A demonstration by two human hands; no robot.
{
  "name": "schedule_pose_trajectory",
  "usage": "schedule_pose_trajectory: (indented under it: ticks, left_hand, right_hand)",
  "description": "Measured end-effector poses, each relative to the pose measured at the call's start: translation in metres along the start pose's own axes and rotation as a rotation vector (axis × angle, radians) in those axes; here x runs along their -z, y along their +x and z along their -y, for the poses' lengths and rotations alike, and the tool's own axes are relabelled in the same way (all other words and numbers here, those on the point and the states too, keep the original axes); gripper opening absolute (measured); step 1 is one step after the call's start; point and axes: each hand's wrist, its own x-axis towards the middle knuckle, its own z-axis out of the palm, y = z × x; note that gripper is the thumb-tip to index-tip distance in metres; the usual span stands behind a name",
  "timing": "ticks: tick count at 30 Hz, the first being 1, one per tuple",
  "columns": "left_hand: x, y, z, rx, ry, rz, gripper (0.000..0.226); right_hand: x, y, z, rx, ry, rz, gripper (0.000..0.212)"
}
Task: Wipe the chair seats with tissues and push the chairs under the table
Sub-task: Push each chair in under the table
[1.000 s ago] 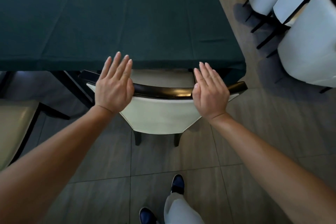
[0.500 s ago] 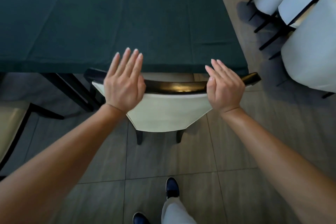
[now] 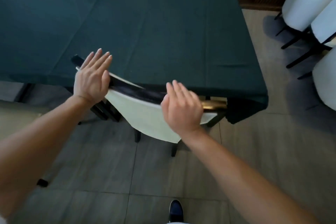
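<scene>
- Two hands pressing flat against the top of a chair (image 3: 145,114) backrest, fingers straight and spread, gripping nothing.
- Left hand (image 3: 91,78) lying over the left end of the dark top rail (image 3: 138,92), fingertips reaching over the tabletop (image 3: 163,32) edge.
- Right hand (image 3: 181,107) resting near the right end of the rail, palm against the cream back, just left of a glossy golden patch on the rail.
- Standing skewed to the tabletop edge, left end of the rail further in, seat hidden beneath the dark green cloth (image 3: 245,107).
- Showing two dark rear legs below the cream back, on the grey tiled floor (image 3: 100,169).
- Sitting partly in view at the left edge, another cream seat (image 3: 16,114), outside the tabletop.
- Crowding the upper right corner, well apart from the hands, several white chairs (image 3: 305,0) with black legs.
- Peeking in at the bottom edge, one dark shoe (image 3: 176,209).
- Blurring slightly around the right hand and rail; no telling how hard either palm is bearing down.
</scene>
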Motion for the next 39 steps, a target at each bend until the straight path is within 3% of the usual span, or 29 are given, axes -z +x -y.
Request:
schedule_pose_trajectory:
  ticks: [4,8,14,18,22,28,39]
  left_hand:
    - [-0.006,-0.006,-0.006,0.062,-0.056,0.008,0.054]
    - [-0.018,0.007,-0.062,0.109,-0.044,-0.037,0.053]
    - [-0.037,0.040,-0.144,0.140,-0.020,0.065,0.055]
    - [-0.049,0.059,-0.131,-0.079,0.025,0.035,0.058]
    - [-0.064,0.087,-0.104,-0.146,0.017,-0.109,0.050]
    - [-0.064,0.086,-0.049,-0.082,-0.014,-0.098,0.050]
    - [-0.083,0.102,-0.104,-0.032,-0.025,-0.131,0.047]
  right_hand:
    - [-0.010,0.001,-0.002,0.000,0.002,-0.014,0.036]
    - [-0.004,0.010,-0.071,0.046,-0.032,-0.043,0.038]
    - [-0.002,0.033,-0.167,-0.056,-0.076,0.045,0.045]
    - [-0.011,0.043,-0.184,-0.028,-0.059,-0.001,0.046]
    - [-0.024,0.064,-0.175,-0.067,-0.058,-0.084,0.043]
    - [-0.052,0.070,-0.125,-0.020,-0.042,-0.129,0.038]
    - [-0.054,0.085,-0.195,0.040,-0.090,-0.123,0.039]
